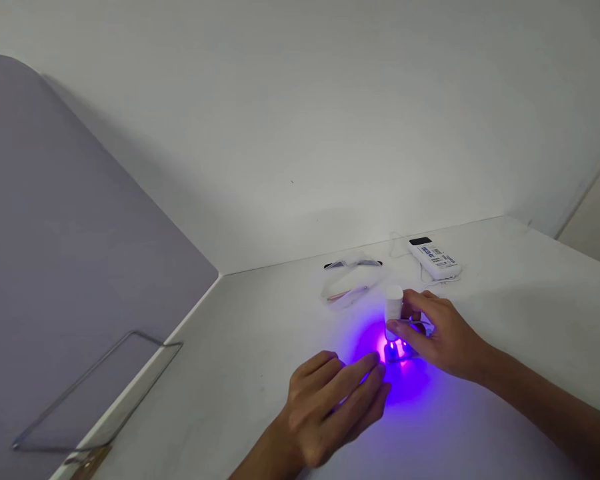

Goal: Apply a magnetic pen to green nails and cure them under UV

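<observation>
A person worked at a white table [220,373] set against a pale wall [330,120], seen from above at head height. The right hand [443,333] pinched a white cylinder [393,305] between thumb and fingers, holding it roughly upright right of the middle of the table. Strong violet light glowed beneath it, with bright spots near its lower end, and tinted the tabletop around; the glare blurred what lay there, so whether the cylinder touched the table could not be told. The left hand [333,403] was palm down just to its left, fingers close together and slightly bent, their tips reaching into the glow; whether they gripped anything small was hidden. The step in hand looked like steadying and positioning the cylinder, and the next move seemed to call for a firm right-hand pinch and careful fingertip placement by the left. Just behind lay a piece of clear plastic [353,259] with dark ends and a thin pinkish strip [344,293]; farther right rested a white device [435,259] with a black end and printed label, a thin cable beside it. At far left, a metal wire frame [147,393] jutted over the table's edge
</observation>
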{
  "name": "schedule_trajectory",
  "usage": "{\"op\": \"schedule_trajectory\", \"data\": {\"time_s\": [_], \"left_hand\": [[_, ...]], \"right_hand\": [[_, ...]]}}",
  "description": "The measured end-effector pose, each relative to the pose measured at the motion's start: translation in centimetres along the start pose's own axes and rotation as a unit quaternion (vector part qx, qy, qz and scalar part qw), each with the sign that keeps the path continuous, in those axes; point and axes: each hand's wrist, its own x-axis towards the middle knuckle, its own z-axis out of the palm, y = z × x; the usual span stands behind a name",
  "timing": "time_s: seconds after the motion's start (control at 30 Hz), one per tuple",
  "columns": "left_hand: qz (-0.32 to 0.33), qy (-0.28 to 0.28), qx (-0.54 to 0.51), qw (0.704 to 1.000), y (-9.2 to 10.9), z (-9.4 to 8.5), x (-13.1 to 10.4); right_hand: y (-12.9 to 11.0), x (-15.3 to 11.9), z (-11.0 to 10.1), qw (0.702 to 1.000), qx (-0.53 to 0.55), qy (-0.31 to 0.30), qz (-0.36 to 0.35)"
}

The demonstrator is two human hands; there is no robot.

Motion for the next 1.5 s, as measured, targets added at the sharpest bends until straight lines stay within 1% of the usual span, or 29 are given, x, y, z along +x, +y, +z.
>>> {"op": "schedule_trajectory", "data": {"time_s": [0.27,0.47,0.73,0.87,1.2,1.5], "left_hand": [[0.006,0.003,0.004,1.000,0.02,-0.06,0.21],[-0.007,0.003,-0.001,1.000,0.03,0.01,0.08],[-0.017,0.003,-0.012,1.000,-0.14,0.17,-0.19],[-0.019,0.000,-0.020,1.000,-0.19,0.24,-0.29],[-0.018,-0.011,-0.022,1.000,-0.19,0.42,0.05],[-0.021,-0.023,-0.018,0.999,-0.21,0.09,0.16]], "right_hand": [[0.22,-0.03,0.10,1.000,-0.008,0.007,0.001],[0.19,-0.10,0.07,1.000,-0.001,0.005,-0.010],[0.15,-0.07,0.14,1.000,-0.002,0.009,-0.004],[0.14,-0.08,0.08,1.000,0.003,-0.001,0.000],[0.08,-0.07,0.03,1.000,0.002,0.000,-0.004],[0.13,0.05,0.03,1.000,-0.004,0.001,-0.006]]}}
